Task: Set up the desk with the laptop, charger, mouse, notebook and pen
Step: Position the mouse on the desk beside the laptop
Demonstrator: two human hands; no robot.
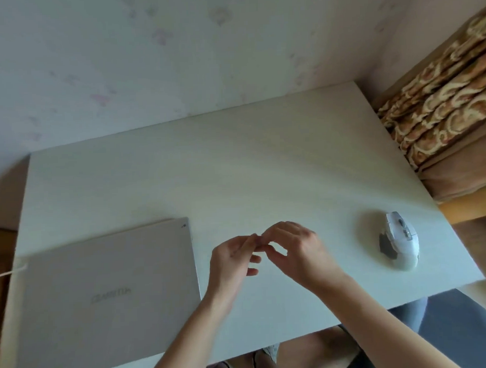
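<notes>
A closed silver laptop [108, 293] lies flat on the left part of the white desk [235, 162]. A white charger cable [8, 272] runs from the laptop's far left corner off the left edge. A white mouse [401, 240] with a grey side panel rests near the desk's right edge. My left hand [233, 264] and my right hand [296, 250] hover above the desk between the laptop and the mouse, fingertips touching each other. Nothing shows in either hand. No notebook or pen is in view.
A pale patterned wall [176, 54] stands behind the desk. A brown patterned curtain [440, 100] hangs at the right, beside the desk's far right corner. Below the front edge I see my legs and a blue floor area [456, 327].
</notes>
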